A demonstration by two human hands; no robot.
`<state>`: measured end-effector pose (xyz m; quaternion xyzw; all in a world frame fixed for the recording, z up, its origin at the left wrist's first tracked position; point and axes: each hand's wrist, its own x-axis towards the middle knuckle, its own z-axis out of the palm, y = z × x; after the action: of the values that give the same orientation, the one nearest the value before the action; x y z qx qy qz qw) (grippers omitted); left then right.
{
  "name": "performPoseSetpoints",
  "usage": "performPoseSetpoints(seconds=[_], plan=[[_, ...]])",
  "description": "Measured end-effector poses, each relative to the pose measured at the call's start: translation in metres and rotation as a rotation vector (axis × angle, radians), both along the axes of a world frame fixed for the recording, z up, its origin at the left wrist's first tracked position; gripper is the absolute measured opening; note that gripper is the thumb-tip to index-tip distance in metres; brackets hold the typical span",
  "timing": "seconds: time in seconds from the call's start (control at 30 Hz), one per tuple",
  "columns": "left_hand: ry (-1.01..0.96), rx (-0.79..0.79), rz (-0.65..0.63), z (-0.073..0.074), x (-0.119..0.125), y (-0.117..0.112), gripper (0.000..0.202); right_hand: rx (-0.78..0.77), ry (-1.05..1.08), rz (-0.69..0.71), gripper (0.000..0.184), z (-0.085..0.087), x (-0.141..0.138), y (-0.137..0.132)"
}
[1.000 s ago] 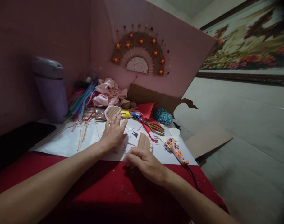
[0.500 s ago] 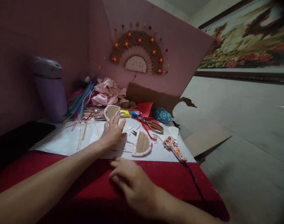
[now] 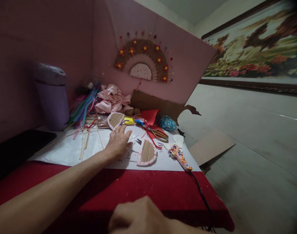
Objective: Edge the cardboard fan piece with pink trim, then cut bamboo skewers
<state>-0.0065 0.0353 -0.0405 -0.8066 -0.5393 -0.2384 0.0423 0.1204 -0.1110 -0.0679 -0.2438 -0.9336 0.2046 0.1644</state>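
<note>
Fabric-edged cardboard half-round (image 3: pixel 148 152) lay on white paper (image 3: pixel 69 151) over a red-covered table (image 3: pixel 168 188), nearer than a second half-round (image 3: pixel 115 120). The hands were apart: the left hand (image 3: pixel 118 143) spread beside the second half-round, the right hand (image 3: pixel 140 217) blurred at the near edge, its grip indeterminable. Marks on the framed picture (image 3: pixel 255 48), right wall (image 3: pixel 258 113), were too small to read.

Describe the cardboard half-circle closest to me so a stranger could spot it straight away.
Find the red tablecloth, then the white sheet on it. Near the sheet's front edge, between the left hand and the flower-patterned tool, lies the cardboard half-circle. Unlike its pink-edged lookalike just beyond that hand, this one lies close to the sheet's front.
</note>
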Motion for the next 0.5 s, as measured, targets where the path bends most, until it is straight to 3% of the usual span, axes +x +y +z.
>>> performPoseSetpoints(seconds=[0.03, 0.13, 0.23, 0.3, 0.37, 0.43, 0.5], plan=[[-0.004, -0.003, -0.005, 0.0, 0.0, 0.0, 0.044, 0.001, 0.049, -0.028, 0.031, 0.015, 0.006, 0.002], [-0.033, -0.006, -0.023, -0.004, 0.0, 0.001, 0.042, -0.238, 0.355, -0.517, 0.037, 0.049, 0.029, 0.019], [-0.101, -0.012, -0.069, -0.006, 0.001, 0.003, 0.038, -0.604, 0.651, -0.703, 0.032, 0.056, 0.05, 0.04], [-0.221, -0.029, -0.15, -0.003, 0.002, 0.002, 0.033, -0.72, 0.747, -0.687, 0.032, 0.052, 0.057, 0.049], [-0.423, -0.11, -0.322, 0.006, 0.004, -0.004, 0.03, -0.748, 0.767, -0.629, 0.032, 0.05, 0.057, 0.05], [-0.637, -0.337, -0.588, 0.017, 0.006, -0.015, 0.037, -0.739, 0.765, -0.565, 0.032, 0.052, 0.051, 0.046], [-0.711, -0.662, -0.844, 0.027, 0.008, -0.026, 0.042, -0.74, 0.747, -0.497, 0.035, 0.058, 0.043, 0.042]])
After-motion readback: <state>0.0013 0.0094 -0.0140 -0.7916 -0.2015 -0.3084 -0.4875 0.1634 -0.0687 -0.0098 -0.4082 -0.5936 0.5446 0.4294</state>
